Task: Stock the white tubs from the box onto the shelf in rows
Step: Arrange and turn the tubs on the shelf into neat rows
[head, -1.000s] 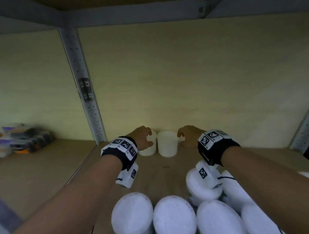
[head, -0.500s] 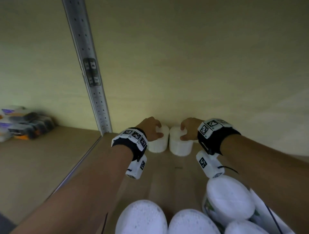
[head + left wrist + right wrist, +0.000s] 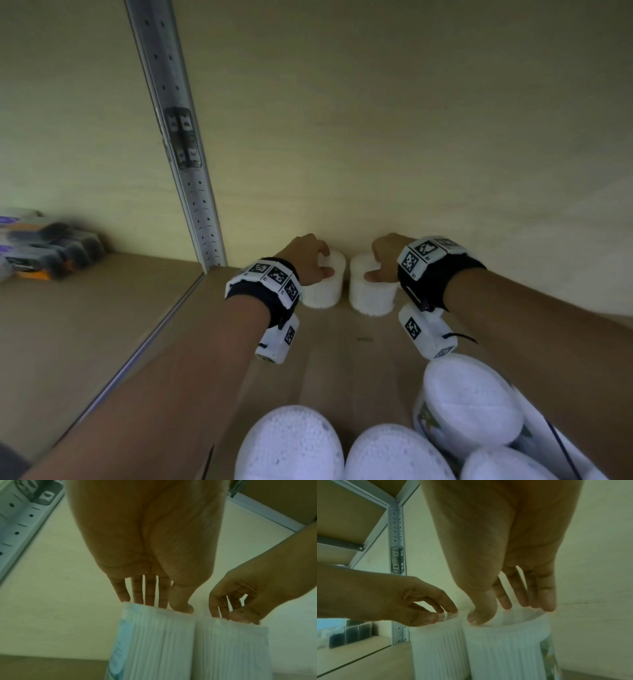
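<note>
Gripping the rims of two ribbed white tubs at the shelf's back wall, the left hand [image 3: 306,257] is holding the left tub [image 3: 325,287] and the right hand [image 3: 386,257] the right tub [image 3: 371,291], nearly touching. Bare shelf board [image 3: 342,346] is lying open toward six o'clock, where more boxed tubs [image 3: 289,445] are waiting.

We see a perforated metal upright [image 3: 178,137] rising at the back left, with a dark bracket [image 3: 183,138] fixed partway up it. Beyond it, on the neighbouring board, lie blurred dark packages [image 3: 51,246], one showing an orange edge.
</note>
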